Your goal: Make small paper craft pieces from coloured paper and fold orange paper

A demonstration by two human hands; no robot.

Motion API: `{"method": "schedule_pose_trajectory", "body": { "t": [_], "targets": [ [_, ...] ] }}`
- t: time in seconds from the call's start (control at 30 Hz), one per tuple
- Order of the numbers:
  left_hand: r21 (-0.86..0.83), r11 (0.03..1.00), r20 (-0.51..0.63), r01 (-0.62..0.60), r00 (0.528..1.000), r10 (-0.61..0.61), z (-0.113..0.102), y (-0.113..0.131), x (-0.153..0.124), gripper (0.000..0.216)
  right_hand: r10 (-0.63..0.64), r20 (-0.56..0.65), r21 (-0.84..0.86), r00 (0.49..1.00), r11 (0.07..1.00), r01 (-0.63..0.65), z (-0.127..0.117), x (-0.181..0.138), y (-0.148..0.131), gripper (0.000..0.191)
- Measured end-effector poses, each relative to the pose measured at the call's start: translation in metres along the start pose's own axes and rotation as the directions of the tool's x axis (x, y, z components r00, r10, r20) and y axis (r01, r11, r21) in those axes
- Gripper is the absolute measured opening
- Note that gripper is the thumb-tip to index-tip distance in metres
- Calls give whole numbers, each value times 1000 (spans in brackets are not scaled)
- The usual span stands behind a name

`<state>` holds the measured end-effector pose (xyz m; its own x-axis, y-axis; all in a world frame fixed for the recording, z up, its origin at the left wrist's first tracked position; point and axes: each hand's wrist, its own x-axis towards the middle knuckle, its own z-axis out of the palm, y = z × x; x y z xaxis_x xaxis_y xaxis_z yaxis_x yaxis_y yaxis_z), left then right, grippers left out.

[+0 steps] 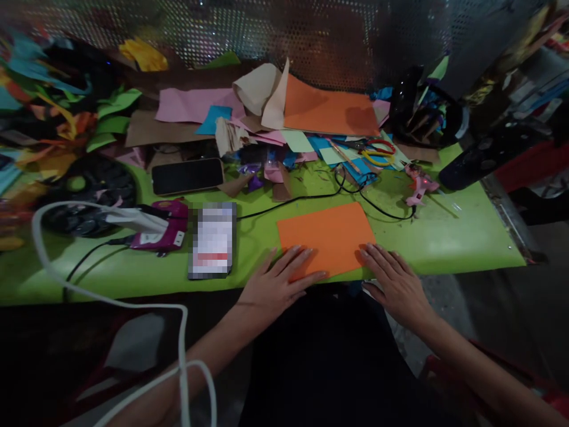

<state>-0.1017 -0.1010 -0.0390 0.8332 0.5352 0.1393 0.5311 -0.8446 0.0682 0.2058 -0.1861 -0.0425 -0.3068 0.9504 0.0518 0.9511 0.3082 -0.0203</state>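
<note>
An orange sheet of paper (329, 234) lies flat on the green tabletop (435, 237), close to its front edge. My left hand (280, 279) rests on the sheet's lower left part, fingers stretched out. At the sheet's lower right corner, the fingertips of my right hand (393, 279) touch the paper, and its fingers are extended too. A phone with a lit, blurred screen (213, 240) lies left of my left hand. To the right of the sheet is a pink glue gun (420, 187) with a black cord.
Behind the sheet lie scissors (380, 153), coloured paper scraps (333, 112) and a dark phone (187, 176). A magenta power strip (164, 228) and a white cable (111, 302) occupy the left. A dark bottle (471, 163) lies at the right.
</note>
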Motion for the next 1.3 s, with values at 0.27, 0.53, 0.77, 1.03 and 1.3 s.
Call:
{"method": "schedule_pose_trajectory", "body": {
  "t": [0.27,0.53,0.77,1.03,1.3],
  "targets": [
    [-2,994,-151,109,983,-108,1,8,-30,49,46,-93,72,995,997,-40,-19,18,-27,62],
    [24,993,-305,116,947,-103,12,10,-11,39,-259,-53,78,964,962,263,-1,28,-49,63],
    [-31,992,-348,125,929,-128,15,14,-4,36,-209,-244,118,947,963,243,5,15,-20,56],
    [-257,944,-290,205,916,-277,3,14,-2,42,-144,-448,256,882,925,281,8,24,-24,40],
    [-854,514,-219,85,836,-503,-32,-10,19,75,295,-463,711,836,686,152,-58,52,-17,25]
  ]
}}
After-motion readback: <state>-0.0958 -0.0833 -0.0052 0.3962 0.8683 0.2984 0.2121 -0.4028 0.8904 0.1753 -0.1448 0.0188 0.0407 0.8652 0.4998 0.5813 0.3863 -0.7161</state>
